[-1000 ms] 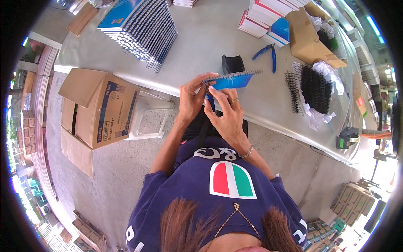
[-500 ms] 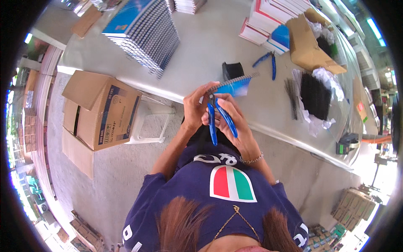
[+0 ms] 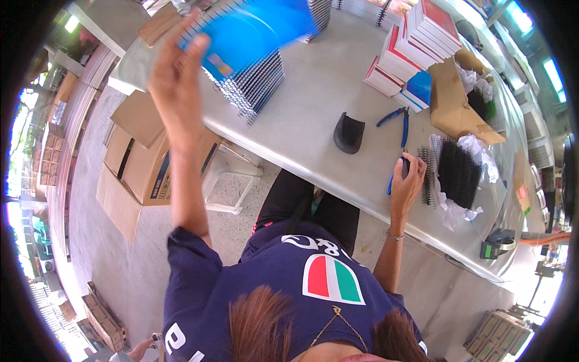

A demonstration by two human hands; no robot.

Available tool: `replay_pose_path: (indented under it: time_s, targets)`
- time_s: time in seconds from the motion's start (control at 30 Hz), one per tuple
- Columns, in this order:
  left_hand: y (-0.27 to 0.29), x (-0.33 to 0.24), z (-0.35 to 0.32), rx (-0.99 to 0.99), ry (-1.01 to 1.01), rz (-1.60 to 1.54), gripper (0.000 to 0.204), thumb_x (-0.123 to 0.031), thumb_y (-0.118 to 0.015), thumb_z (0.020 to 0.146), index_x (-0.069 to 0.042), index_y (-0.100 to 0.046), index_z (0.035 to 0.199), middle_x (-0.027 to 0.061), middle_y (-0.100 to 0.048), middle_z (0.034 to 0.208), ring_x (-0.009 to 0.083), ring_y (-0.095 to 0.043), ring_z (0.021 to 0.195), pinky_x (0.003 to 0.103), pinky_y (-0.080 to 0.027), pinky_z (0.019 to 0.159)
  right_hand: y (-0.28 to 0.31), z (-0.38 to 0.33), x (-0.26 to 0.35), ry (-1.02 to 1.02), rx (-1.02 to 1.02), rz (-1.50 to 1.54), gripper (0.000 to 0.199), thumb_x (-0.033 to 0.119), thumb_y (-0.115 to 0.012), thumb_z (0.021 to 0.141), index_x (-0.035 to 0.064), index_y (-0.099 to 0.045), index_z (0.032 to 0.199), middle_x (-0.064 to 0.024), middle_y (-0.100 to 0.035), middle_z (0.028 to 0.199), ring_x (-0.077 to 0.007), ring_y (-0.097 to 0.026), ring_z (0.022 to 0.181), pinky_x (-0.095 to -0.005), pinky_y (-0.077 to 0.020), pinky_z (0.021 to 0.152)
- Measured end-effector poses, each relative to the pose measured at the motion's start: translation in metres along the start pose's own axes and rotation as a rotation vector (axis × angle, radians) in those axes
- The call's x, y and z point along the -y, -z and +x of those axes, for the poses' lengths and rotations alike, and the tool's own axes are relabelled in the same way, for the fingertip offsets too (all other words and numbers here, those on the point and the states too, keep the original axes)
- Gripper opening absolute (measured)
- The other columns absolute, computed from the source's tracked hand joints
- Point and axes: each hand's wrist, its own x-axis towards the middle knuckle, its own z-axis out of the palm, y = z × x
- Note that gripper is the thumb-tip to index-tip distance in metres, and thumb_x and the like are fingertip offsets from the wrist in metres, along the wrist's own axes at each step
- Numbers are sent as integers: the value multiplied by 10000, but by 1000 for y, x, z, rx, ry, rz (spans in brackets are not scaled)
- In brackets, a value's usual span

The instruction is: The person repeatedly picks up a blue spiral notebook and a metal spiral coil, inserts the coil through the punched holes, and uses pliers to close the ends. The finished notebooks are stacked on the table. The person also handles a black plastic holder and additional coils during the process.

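Note:
At the upper left, my left hand [image 3: 178, 90] grips a blue-covered spiral notebook [image 3: 259, 27] by its coiled edge, thumb on the cover. The notebook is over a stack of spiral-bound notebooks [image 3: 256, 87], partly hiding it; I cannot tell whether they touch. On the table's right side, my right hand [image 3: 410, 186] is closed around blue-handled cutting pliers [image 3: 404, 165], low at the tabletop. The pliers' handles are partly covered by my fingers. Just beyond lies a second pair of blue-handled pliers [image 3: 404, 125], spread apart. Beside my right hand are black binding coils [image 3: 461, 175] on crumpled white paper.
A black curved holder [image 3: 348, 134] stands mid-table. Stacked red-and-white books [image 3: 407, 51] and an open cardboard box [image 3: 449, 90] are at the far right. A black device [image 3: 497, 244] sits near the right edge. Left of the table, a large carton [image 3: 142, 172] rests by a white stool [image 3: 232, 178].
My hands have parted from in front of me. The left one carried the notebook up and left to the stack; the right one moved the pliers right, down to the table.

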Motion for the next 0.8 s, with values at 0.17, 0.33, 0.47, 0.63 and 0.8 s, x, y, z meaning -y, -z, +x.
replay_pose_path:
  time_s: [0.17,0.33,0.47,0.63,0.8]
  targets:
    - [38,-8,107,416,-64,-68,414,-191,-437,935,-7,-609,1265,91,-657,1107,183,-572,1041,317,-433,949,3,1,4,-28,27,-10,202,134,-629,917,54,-631,1103,-148,-569,1097,-313,-537,1092,-428,-416,957]
    - [2,43,180,558,-425,387,403,-236,-422,962,-8,-652,1201,139,-656,1231,273,-552,1223,384,-402,1039,2,0,2,-21,28,3,212,170,-617,931,66,-632,1116,-143,-560,1119,-314,-523,1121,-441,-395,983]
    - [-26,101,205,983,-271,118,446,-323,-410,959,-30,-707,1115,127,-692,1088,241,-595,999,380,-440,944,-2,1,1,2,39,15,214,179,-615,932,79,-635,1121,-145,-562,1113,-320,-529,1112,-437,-400,977]
    - [-66,86,162,1131,-155,344,432,-317,-406,961,-52,-720,1095,77,-652,964,210,-558,907,361,-441,872,7,-1,-6,-23,30,-44,218,185,-610,935,69,-632,1118,-148,-563,1108,-327,-536,1093,-437,-402,975]
    - [-59,114,147,1039,-331,550,406,-452,-484,983,-179,-776,1052,76,-624,1093,230,-549,1103,410,-423,1032,2,1,2,-9,39,-32,215,185,-604,940,67,-628,1118,-148,-562,1100,-321,-532,1096,-437,-400,978]
